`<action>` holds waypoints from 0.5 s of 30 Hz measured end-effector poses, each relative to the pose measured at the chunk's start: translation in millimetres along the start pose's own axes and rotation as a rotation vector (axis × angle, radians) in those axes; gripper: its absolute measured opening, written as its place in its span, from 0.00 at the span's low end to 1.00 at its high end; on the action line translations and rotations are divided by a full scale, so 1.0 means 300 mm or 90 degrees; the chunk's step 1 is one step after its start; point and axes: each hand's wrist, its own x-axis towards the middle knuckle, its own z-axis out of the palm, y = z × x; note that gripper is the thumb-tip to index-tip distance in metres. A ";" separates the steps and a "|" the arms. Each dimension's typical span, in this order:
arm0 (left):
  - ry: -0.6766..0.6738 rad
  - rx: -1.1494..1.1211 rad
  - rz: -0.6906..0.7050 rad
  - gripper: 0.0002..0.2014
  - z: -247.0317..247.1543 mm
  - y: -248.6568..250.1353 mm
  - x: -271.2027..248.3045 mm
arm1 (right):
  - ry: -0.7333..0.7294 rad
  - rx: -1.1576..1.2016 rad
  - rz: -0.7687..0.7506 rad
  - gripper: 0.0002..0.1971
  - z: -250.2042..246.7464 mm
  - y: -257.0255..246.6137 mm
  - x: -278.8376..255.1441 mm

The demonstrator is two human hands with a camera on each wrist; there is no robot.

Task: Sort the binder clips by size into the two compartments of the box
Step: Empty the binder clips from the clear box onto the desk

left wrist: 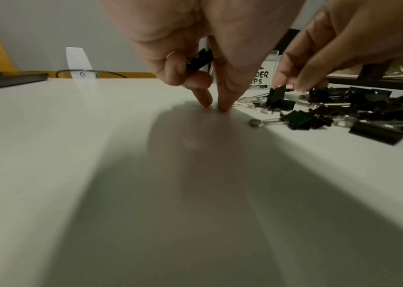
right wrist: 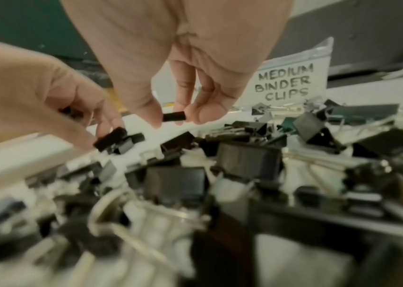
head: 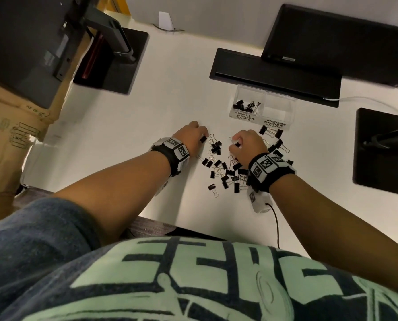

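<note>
Many black binder clips (head: 228,169) of two sizes lie heaped on the white table between my hands. My left hand (head: 203,138) pinches a small clip (head: 203,139) at the heap's left edge; in the left wrist view its fingertips (left wrist: 223,107) touch the table and another clip (left wrist: 199,60) sits tucked in its curled fingers. My right hand (right wrist: 173,118) pinches a small clip (right wrist: 173,116) just above the heap. Behind stands the clear two-compartment box (head: 265,93): the left part, labelled small, holds several small clips (head: 246,105). The right part (head: 277,110), labelled medium, looks empty.
A black bar-shaped base (head: 274,72) and a dark screen (head: 332,38) stand right behind the box. Black monitor bases sit at the left (head: 114,63) and right (head: 378,149). A cardboard carton (head: 8,126) stands past the table's left edge. A white cable (head: 360,99) runs at the right.
</note>
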 end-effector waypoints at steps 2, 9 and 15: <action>0.008 -0.007 -0.004 0.13 -0.004 0.003 -0.004 | 0.003 0.144 0.065 0.08 -0.011 -0.005 -0.002; 0.016 -0.096 -0.044 0.05 -0.024 0.011 -0.006 | -0.148 0.458 0.175 0.07 -0.038 -0.066 -0.054; 0.089 -0.234 -0.079 0.04 -0.081 0.019 -0.005 | -0.159 -0.018 -0.002 0.09 0.032 -0.087 -0.096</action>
